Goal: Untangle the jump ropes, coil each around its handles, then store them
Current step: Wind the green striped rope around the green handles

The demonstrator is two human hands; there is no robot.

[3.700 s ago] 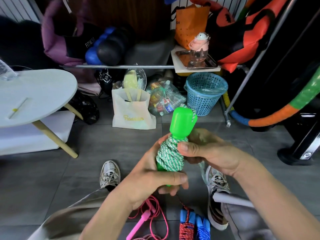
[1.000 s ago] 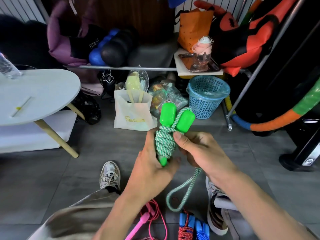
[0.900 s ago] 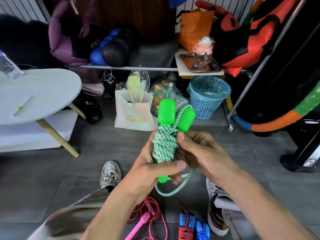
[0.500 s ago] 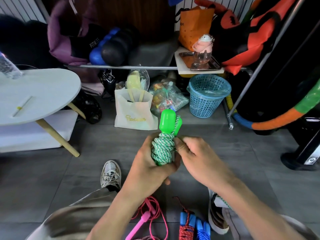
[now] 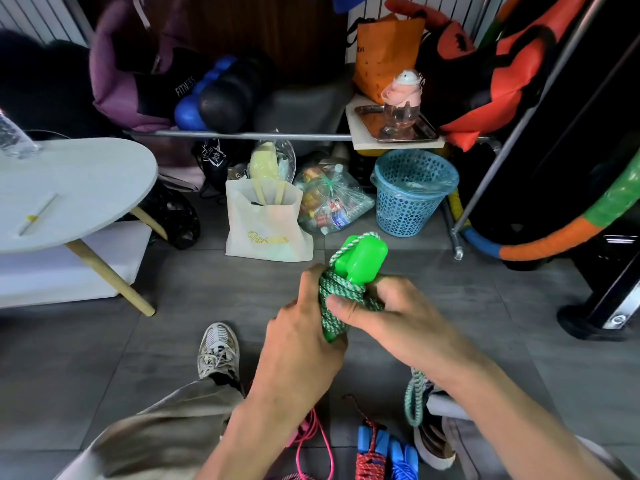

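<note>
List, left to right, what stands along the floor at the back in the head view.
Round white table → white tote bag → clear bag of bottles → blue mesh basket → orange-green-blue padded hoop.

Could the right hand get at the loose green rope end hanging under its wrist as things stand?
Probably not at once: the right hand grips the green rope bundle along with the left hand; the loose end dangles unobstructed below.
</note>
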